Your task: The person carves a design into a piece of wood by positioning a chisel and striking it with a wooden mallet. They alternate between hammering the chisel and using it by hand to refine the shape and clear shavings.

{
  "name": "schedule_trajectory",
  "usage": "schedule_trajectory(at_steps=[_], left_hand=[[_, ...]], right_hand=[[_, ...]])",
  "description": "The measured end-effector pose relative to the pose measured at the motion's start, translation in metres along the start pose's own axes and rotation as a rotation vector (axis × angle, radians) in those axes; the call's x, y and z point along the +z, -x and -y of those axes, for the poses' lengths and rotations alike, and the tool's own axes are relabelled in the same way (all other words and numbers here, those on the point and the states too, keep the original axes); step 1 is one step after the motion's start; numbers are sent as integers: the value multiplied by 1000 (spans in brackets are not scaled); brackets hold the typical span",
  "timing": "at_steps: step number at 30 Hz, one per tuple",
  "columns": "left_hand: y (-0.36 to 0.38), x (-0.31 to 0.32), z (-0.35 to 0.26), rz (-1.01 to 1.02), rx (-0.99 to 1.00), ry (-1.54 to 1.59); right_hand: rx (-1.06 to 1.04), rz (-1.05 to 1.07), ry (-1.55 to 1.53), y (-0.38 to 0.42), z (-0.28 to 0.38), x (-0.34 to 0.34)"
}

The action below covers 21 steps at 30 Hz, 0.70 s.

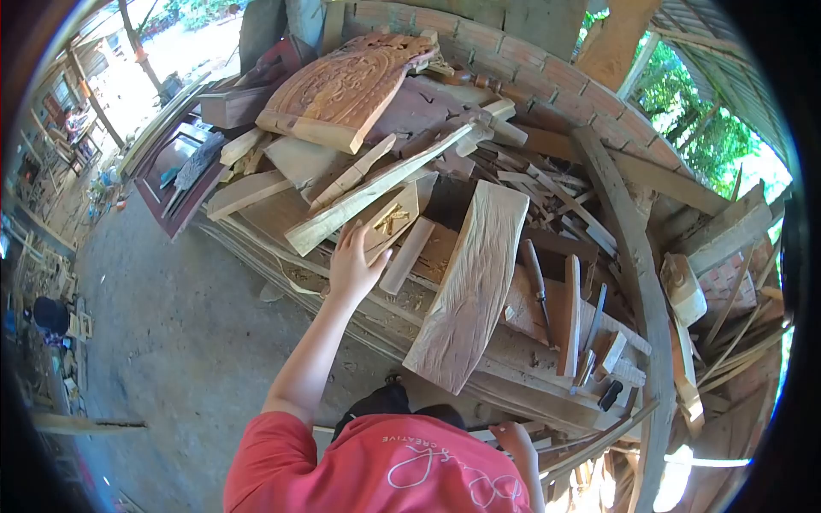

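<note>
My left hand [355, 263] reaches forward with its fingers apart, at the near end of a pointed wooden piece [402, 214] that bears small yellow bits. Whether it touches the piece is hard to tell. Right of it lie a short wooden bar [408, 256] and a large wavy-carved board [473, 282]. My right hand [513, 438] hangs low near my body, beside the bench edge, its fingers mostly hidden. A long chisel [536, 286] with a wooden handle and a thin blue tool [596, 316] lie farther right.
A carved panel [342, 81] rests at the back of the cluttered bench. Scrap sticks are heaped behind the wavy board. An upright curved timber [633, 256] stands at the right. Dark red framed pieces [175, 179] lie at the left, beside the concrete floor [197, 342].
</note>
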<state>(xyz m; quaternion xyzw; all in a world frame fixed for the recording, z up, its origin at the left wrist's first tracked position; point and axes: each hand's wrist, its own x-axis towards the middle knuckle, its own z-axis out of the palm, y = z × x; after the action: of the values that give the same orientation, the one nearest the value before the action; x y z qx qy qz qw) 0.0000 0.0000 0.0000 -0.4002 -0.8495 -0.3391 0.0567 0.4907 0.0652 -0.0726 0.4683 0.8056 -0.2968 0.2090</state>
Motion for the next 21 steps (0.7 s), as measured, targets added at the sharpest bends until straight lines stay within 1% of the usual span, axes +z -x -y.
schedule_trajectory(at_steps=[2, 3, 5, 6, 7, 8, 9, 10, 11, 12, 13, 14, 15, 16, 17, 18, 19, 20, 21], left_hand=[[-4, 6, -20, 9, -36, -6], [-36, -7, 1, 11, 31, -93], [-37, 11, -16, 169, -162, -357], [-31, 19, -20, 155, -137, -414], [-30, 23, -17, 161, -108, -408], [-29, 28, -15, 140, -135, -433], [-28, 31, -14, 120, -163, -459], [-25, 32, -12, 62, -141, -453], [-19, 31, -9, 6, -123, -447], [-14, 39, 2, -92, -74, -440], [-10, 42, 5, -127, -74, -459], [-8, 42, 6, -115, -80, -467], [-9, 43, 5, -104, -87, -478], [-12, 39, -1, -35, -110, -477], [-16, 36, -5, -34, -98, -475], [-19, 34, -9, 26, -129, -473], [-21, 33, -11, 85, -161, -474], [-21, 34, -10, 62, -167, -436], [-19, 35, -12, 60, -162, -441]], right_hand=[[112, -14, -288, 23, -11, 2], [-20, -88, -473, -14, 33, 25], [-168, -303, -481, -5, 16, 10], [-145, -344, -473, -2, 12, -5], [-127, -386, -477, -4, 17, -17], [-105, -456, -446, -6, 21, -31], [-111, -504, -512, -8, 28, -50], [-186, -609, -514, -23, 19, -54], [-184, -621, -656, -26, 30, -73], [-259, -735, -565, -32, 41, -95], [-317, -787, -579, -42, 51, -113], [-381, -841, -590, -53, 62, -132], [-424, -932, -517, -59, 80, -154], [-442, -990, -536, -84, 81, -160], [-443, -1012, -519, -97, 92, -175], [-339, -975, -406, -106, 101, -188], [-318, -1016, -269, -127, 104, -191], [-251, -962, -258, -146, 106, -193], [-250, -964, -266, -153, 113, -195]])
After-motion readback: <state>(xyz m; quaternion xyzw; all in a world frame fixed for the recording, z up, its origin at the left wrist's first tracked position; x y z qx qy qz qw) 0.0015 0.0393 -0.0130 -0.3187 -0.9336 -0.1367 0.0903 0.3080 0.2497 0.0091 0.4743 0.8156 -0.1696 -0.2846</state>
